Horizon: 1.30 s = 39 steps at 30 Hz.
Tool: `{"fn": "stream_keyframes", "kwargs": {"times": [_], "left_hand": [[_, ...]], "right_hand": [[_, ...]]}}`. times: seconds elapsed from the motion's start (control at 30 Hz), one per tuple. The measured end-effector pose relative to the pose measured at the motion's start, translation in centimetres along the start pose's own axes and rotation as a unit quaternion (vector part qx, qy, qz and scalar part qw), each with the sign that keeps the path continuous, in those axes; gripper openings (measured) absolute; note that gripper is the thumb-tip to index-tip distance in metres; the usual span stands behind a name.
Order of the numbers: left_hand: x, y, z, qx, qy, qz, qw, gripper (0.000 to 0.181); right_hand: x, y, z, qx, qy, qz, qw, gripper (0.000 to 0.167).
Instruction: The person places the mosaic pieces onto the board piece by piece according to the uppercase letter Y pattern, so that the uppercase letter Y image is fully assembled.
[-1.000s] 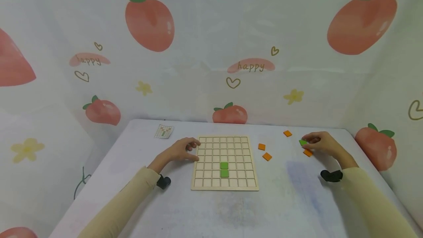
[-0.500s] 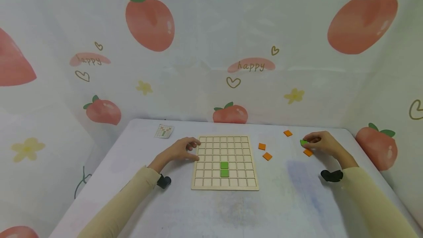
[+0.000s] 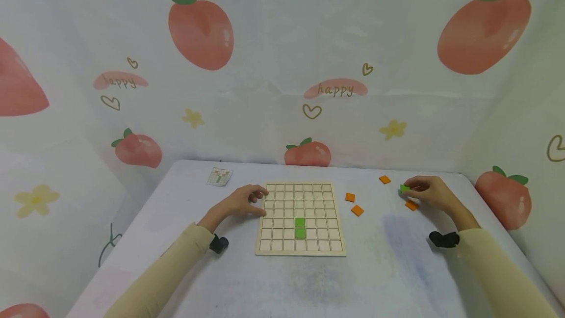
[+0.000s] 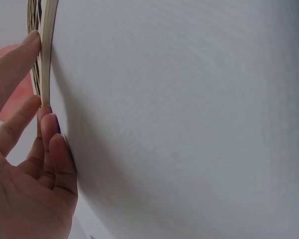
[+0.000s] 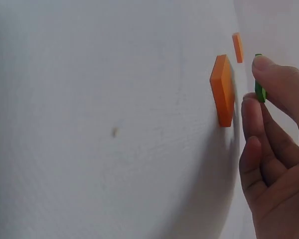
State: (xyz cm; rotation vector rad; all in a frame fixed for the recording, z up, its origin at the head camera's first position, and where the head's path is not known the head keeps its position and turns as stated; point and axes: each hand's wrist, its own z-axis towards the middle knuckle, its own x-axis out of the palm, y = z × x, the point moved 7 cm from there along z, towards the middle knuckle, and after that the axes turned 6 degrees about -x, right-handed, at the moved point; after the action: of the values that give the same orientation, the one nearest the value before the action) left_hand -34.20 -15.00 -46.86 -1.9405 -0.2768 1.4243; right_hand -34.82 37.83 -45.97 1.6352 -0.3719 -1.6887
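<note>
Against the board [image 3: 313, 204], left fingers [image 4: 19, 122] apart, well aside, right fingers [image 5: 253, 119] pinching green tile [image 5: 260, 92]

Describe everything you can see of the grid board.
The grid board is pale and wood-like, roughly square, with thin dark lines marking seven rows of seven cells inside a plain rim. It lies flat on the white table. Two green tiles fill adjacent middle-column cells toward the near side. The left hand touches its left edge.
</note>
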Motion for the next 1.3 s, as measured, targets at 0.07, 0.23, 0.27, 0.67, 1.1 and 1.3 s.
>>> {"fn": "stream_keyframes", "kwargs": {"times": [0.07,0.23,0.27,0.67,1.1,1.3], "left_hand": [[0.0,0.0,0.0,0.001,0.002,-0.002,1.0,0.058],[0.0,0.0,0.0,0.006,0.002,-0.001,1.0,0.058],[0.0,0.0,0.0,0.006,0.002,-0.001,1.0,0.058],[0.0,0.0,0.1,0.007,0.001,0.003,1.0,0.058],[0.1,0.1,0.0,0.009,0.002,-0.003,1.0,0.058],[0.0,0.1,0.1,0.002,-0.002,0.002,1.0,0.058]], "right_hand": [[0.1,0.4,0.0,-0.009,-0.004,0.011,0.9999,0.034],[0.3,1.9,0.0,-0.036,-0.019,0.053,0.9977,0.033],[0.3,2.2,0.0,-0.04,-0.022,0.058,0.9972,0.033],[1.8,4.7,0.1,-0.048,-0.008,0.117,0.992,0.036],[4.7,7.7,0.1,-0.077,0.023,0.157,0.9844,0.035],[6.3,9.2,0.4,-0.102,0.044,0.164,0.9803,0.031]]}}
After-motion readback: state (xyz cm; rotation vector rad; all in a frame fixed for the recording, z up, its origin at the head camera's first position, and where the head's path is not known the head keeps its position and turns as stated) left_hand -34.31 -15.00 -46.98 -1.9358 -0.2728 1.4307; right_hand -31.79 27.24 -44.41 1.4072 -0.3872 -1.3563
